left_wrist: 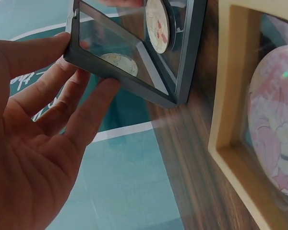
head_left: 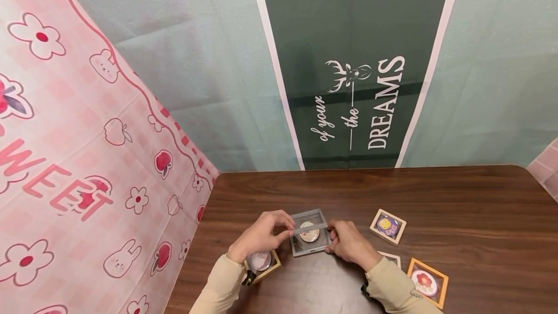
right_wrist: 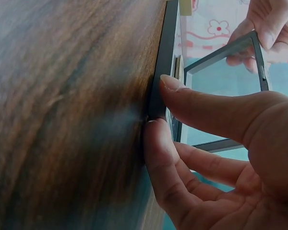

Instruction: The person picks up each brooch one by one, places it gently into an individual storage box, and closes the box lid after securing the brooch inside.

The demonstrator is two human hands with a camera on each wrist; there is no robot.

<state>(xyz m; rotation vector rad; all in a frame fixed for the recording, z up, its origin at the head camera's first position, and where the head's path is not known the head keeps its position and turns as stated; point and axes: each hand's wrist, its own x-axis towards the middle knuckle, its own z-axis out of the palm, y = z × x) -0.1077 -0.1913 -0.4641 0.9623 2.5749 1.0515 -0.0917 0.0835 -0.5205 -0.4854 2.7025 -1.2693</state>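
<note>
A grey hinged display frame (head_left: 305,253) with clear film windows stands part-open on the table. A round cream badge (head_left: 309,233) with red marks sits at the film of its lower half. My left hand (head_left: 263,232) pinches the outer edge of the raised lid (left_wrist: 125,83), thumb on one side and fingertips on the other. On the opposite side, my right hand (head_left: 350,242) grips the edge of the lower half between thumb (right_wrist: 201,103) and index finger. That lower half lies along the tabletop in the right wrist view.
Beside my left wrist lies a tan wooden frame (left_wrist: 230,96) with a pink badge. To the right are a light frame (head_left: 400,233) with a purple badge, an orange frame (head_left: 444,290) with a flower badge, and a pale frame (head_left: 392,256) partly under my sleeve. Printed cloths (head_left: 131,159) border the table.
</note>
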